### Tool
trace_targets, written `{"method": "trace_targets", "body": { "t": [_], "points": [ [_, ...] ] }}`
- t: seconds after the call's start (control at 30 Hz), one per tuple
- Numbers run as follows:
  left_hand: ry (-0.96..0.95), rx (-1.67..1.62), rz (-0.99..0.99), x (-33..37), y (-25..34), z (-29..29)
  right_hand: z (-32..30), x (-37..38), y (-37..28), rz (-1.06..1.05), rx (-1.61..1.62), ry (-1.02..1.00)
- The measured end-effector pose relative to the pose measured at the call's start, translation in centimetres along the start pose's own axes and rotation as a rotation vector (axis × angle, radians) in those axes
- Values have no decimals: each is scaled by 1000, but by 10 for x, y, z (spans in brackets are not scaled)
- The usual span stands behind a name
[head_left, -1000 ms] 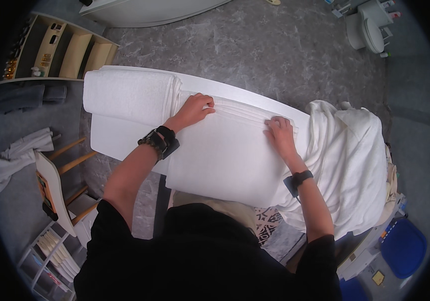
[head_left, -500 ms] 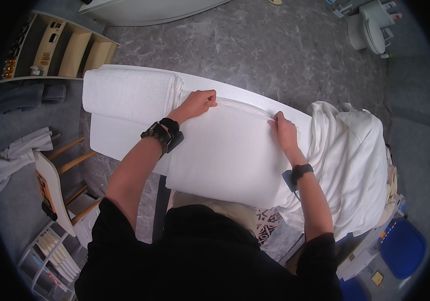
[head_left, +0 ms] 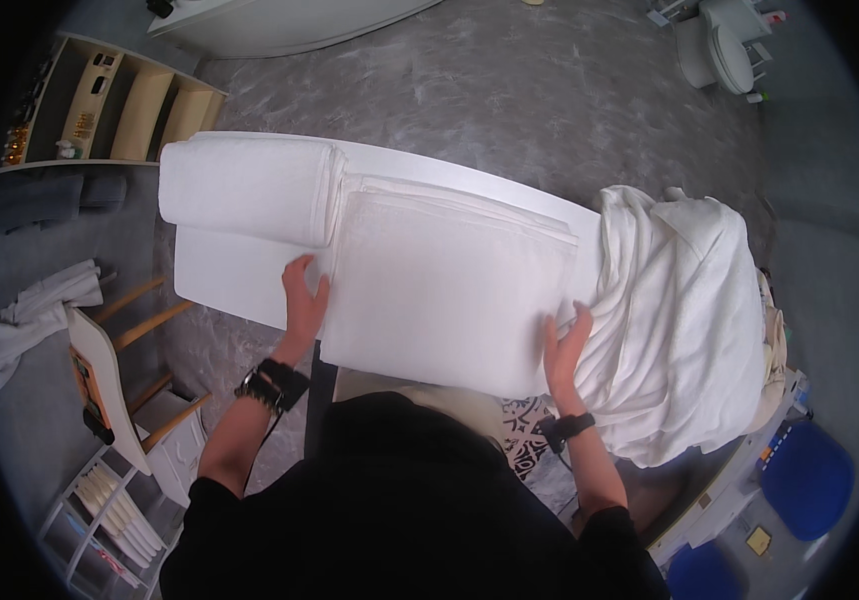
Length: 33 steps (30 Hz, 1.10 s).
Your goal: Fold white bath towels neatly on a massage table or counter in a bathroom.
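Observation:
A folded white towel (head_left: pixel 449 285) lies flat in front of me on a white table (head_left: pixel 229 275). My left hand (head_left: pixel 303 298) is beside the towel's left edge, fingers apart and holding nothing. At its right edge is my right hand (head_left: pixel 565 350), also open, with thumb and fingers spread. Whether either hand touches the cloth is hard to tell. Another folded white towel (head_left: pixel 249 190) rests at the table's far left. To the right, a loose heap of white towels (head_left: pixel 684 310) spreads over the table's end.
A wooden shelf (head_left: pixel 139 115) with small items stands at the far left. Nearer on the left are a wooden chair (head_left: pixel 109 390) and a white rack (head_left: pixel 99 520). Blue seats (head_left: pixel 806 480) are at the lower right, a toilet (head_left: pixel 724 55) at the far right.
Both hands have let go of the towel's far edge and drawn back toward me along its sides. The fold now lies flat.

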<state>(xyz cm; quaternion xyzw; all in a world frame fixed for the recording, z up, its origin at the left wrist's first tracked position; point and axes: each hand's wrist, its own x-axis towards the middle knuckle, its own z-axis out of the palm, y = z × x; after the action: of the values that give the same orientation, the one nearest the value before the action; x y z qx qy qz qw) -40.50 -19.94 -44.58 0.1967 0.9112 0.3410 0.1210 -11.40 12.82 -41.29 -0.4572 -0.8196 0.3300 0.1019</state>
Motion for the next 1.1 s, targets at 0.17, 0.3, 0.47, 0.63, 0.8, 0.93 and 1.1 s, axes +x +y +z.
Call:
{"method": "trace_targets", "body": {
  "t": [0.17,0.3,0.47,0.63,0.8,0.93,1.1],
  "points": [
    [-255,-57,-431,-88,-46,-1,15,-75,47,349,121,-269],
    [-612,-314,-754,-87,-13,-16,26,-91,39,277,-70,-243],
    [-694,-470,-505,-88,-43,-14,29,-100,46,402,271,-290],
    [-701,-695,-509,-98,-27,-38,-4,-115,22,509,562,-359],
    [-464,-931,-357,-102,19,-89,-45,-130,-15,616,761,-237],
    [-785,-900,-495,-59,41,-106,-69,-102,-12,598,908,-362],
    [-705,-1006,-712,14,26,-50,-60,-26,9,748,1055,-474]
  ]
}}
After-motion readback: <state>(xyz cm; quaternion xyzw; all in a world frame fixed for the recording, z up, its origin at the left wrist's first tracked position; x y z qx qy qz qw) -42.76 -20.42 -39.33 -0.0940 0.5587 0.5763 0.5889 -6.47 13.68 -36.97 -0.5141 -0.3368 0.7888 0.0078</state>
